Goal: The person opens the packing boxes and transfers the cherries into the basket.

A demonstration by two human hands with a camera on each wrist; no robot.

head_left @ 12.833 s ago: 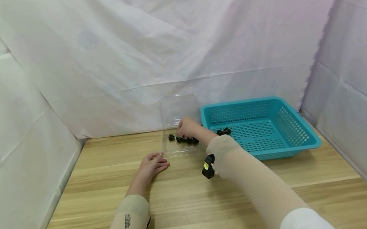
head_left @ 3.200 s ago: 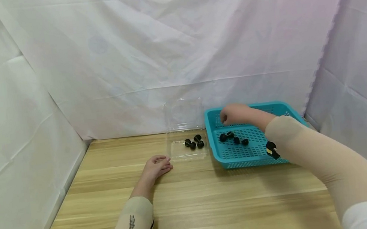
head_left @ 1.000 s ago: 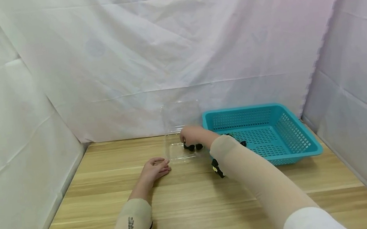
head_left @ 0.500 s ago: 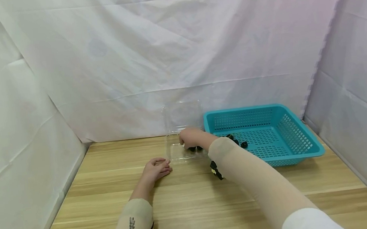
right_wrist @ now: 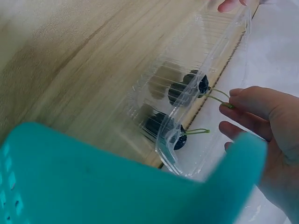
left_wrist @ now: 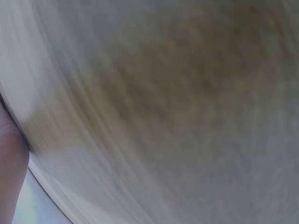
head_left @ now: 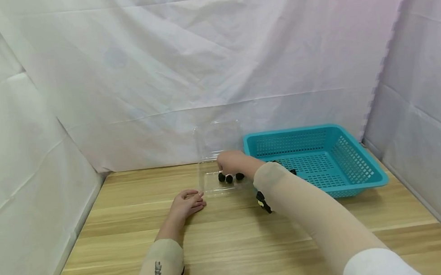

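A clear plastic clamshell box (head_left: 211, 185) lies with its lid up against the back curtain. Dark cherries (head_left: 229, 179) with green stems sit in it. Over the box, my right hand (head_left: 231, 162) reaches down; in the right wrist view, the thumb and fingertips of this hand (right_wrist: 268, 116) pinch a green stem (right_wrist: 227, 105) of a cherry (right_wrist: 202, 84). Another stem (right_wrist: 198, 131) stands free. My left hand (head_left: 186, 204) rests on the table by the box's front left corner, fingers relaxed, holding nothing. The left wrist view is mostly blurred.
A turquoise perforated basket (head_left: 356, 172) stands right of the box. Some dark cherries (head_left: 292, 172) lie inside, partly hidden by my right forearm. Its wall (right_wrist: 112, 182) fills the lower right wrist view. White curtains (head_left: 115, 77) enclose the wooden table (head_left: 225, 255).
Since the earliest frame, the basket has gained cherries and the box has lost some. My right hand has come back from the basket to the box. The left hand has stayed in place.
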